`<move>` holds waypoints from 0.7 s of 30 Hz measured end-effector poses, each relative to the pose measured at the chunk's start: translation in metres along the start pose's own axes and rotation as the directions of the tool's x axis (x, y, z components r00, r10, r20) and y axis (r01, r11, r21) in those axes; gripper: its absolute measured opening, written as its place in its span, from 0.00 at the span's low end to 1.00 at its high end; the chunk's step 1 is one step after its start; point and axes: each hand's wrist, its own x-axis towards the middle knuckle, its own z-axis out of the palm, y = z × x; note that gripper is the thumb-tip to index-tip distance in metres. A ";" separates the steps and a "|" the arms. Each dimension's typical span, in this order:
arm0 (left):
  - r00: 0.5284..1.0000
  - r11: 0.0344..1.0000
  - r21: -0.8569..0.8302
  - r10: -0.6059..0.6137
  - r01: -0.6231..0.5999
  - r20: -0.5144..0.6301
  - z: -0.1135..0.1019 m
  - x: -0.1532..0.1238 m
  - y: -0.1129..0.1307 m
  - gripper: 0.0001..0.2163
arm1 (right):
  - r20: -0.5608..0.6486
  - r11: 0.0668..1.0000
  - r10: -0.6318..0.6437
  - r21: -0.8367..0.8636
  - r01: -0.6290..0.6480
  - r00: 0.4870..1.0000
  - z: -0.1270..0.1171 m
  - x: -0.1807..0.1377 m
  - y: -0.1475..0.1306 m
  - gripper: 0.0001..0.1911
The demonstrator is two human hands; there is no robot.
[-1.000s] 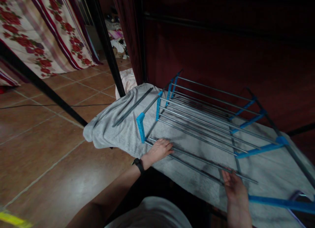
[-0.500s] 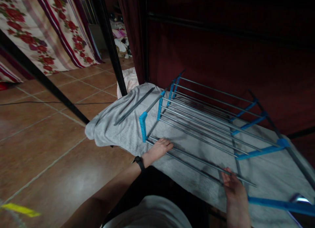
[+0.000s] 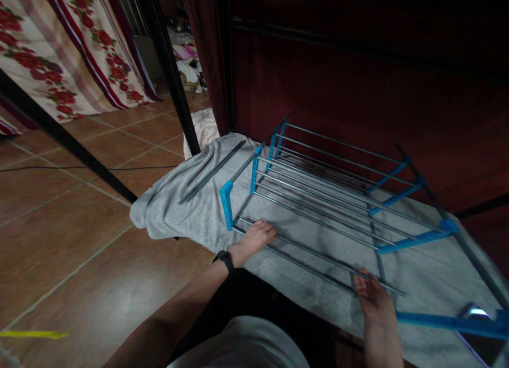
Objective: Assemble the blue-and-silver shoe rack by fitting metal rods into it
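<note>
A rack of grey metal rods (image 3: 326,193) with blue plastic side brackets (image 3: 227,203) lies on a grey towel (image 3: 186,214) spread over the floor. My left hand (image 3: 256,236) rests palm down on the near loose rods (image 3: 318,256), fingers stretched out over them. My right hand (image 3: 371,296) is at the other end of the same rods, its fingers curled up against the rod ends; the grip itself is hard to make out. A black band sits on my left wrist.
A single grey rod (image 3: 210,172) lies on the towel's left part. A blue bracket piece (image 3: 449,323) lies at the lower right. Black frame poles (image 3: 167,66) cross the tiled floor (image 3: 71,241), with a floral cloth (image 3: 59,50) behind and a dark red fabric wall (image 3: 358,92) ahead.
Both hands stay on the near rods. The view has swung slightly, and my right hand has edged a little to the left along the rods.
</note>
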 end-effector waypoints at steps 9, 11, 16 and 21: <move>0.982 0.983 0.077 -0.160 0.168 -0.105 -0.001 0.016 -0.002 0.11 | 0.020 0.999 0.032 -0.017 -0.031 0.999 0.029 -0.018 -0.010 0.04; 0.968 0.966 0.121 -0.212 0.229 -0.135 -0.001 0.019 0.000 0.12 | 0.032 0.999 0.031 0.008 -0.031 0.999 0.037 -0.024 -0.011 0.05; 0.934 0.915 0.193 -0.335 0.354 -0.125 -0.008 0.025 0.005 0.14 | 0.033 0.986 0.101 0.130 -0.104 0.994 0.057 -0.035 -0.012 0.07; 0.829 0.827 0.058 -0.559 0.560 -0.023 -0.009 0.026 0.003 0.17 | 0.025 0.981 0.076 0.177 -0.079 0.997 0.067 -0.036 -0.007 0.07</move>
